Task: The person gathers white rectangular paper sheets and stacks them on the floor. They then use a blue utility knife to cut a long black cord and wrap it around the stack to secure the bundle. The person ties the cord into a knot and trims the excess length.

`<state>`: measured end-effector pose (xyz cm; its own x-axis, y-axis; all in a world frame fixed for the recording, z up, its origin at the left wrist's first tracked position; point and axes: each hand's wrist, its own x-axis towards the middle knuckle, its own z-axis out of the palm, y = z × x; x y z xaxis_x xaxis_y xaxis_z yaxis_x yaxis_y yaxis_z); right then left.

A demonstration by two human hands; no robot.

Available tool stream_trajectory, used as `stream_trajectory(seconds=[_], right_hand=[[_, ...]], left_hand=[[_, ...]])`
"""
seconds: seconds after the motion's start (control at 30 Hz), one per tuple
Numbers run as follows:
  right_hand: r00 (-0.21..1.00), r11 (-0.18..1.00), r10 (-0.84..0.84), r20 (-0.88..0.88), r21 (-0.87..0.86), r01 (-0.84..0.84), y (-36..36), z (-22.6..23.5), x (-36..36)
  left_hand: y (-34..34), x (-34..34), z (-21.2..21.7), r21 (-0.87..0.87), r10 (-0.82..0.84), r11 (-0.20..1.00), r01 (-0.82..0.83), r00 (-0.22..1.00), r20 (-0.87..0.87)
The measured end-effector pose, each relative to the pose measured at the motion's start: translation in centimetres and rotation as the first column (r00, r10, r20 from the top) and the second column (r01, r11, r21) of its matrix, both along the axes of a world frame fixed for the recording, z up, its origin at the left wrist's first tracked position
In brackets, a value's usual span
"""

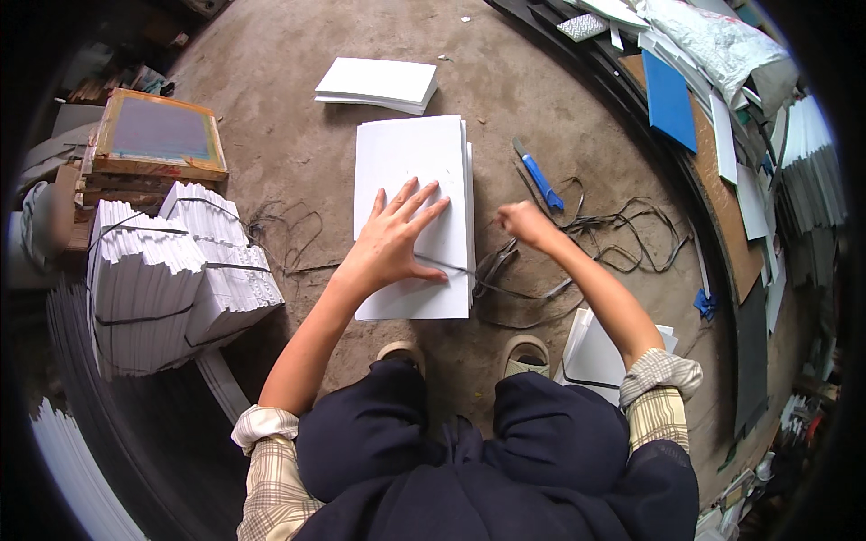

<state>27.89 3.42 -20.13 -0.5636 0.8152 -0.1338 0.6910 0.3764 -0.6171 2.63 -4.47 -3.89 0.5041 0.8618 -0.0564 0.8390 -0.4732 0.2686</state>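
Note:
A stack of white sheets (pixel 410 153) lies on the dirt floor in front of my knees. My left hand (pixel 395 236) presses flat on the stack, fingers spread. A thin black strap (pixel 505 266) runs across the near part of the stack under that hand and out to the right. My right hand (pixel 523 222) is closed around the strap to the right of the stack, holding it taut. More loose black strap (pixel 631 236) lies tangled on the floor beyond my right hand.
A blue-handled knife (pixel 539 178) lies right of the stack. A second white stack (pixel 377 84) sits farther out. Strapped white bundles (pixel 171 270) and a wooden-framed screen (pixel 158 133) are at left. Boards and blue sheets (pixel 669 99) pile up at right. White sheets (pixel 595 347) lie by my right knee.

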Motion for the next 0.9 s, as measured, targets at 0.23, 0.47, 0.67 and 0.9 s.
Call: stream_trajectory(seconds=[0.23,0.47,0.67,0.9], right_hand=[[0.911,0.908,-0.376,-0.171,0.130,0.399,2.6,16.2,4.9],[0.551,0.876,-0.331,-0.766,-0.032,0.481,3.0,33.1,12.4],[0.710,0.927,-0.374,-0.596,-0.271,0.261,-0.7,34.9,7.0],[0.577,0.905,-0.338,-0.744,-0.425,-0.019,-2.2,36.3,-0.7]], left_hand=[[-0.6,-0.6,-0.4,0.043,0.016,0.999,-0.016,1.000,0.005],[-0.6,-0.1,-1.1,0.118,0.028,0.992,-0.041,0.994,0.110],[-0.5,-0.7,-1.3,0.443,0.067,0.878,-0.180,0.964,0.258],[-1.0,-5.5,8.6,0.255,0.340,0.833,-0.492,0.817,0.465]])
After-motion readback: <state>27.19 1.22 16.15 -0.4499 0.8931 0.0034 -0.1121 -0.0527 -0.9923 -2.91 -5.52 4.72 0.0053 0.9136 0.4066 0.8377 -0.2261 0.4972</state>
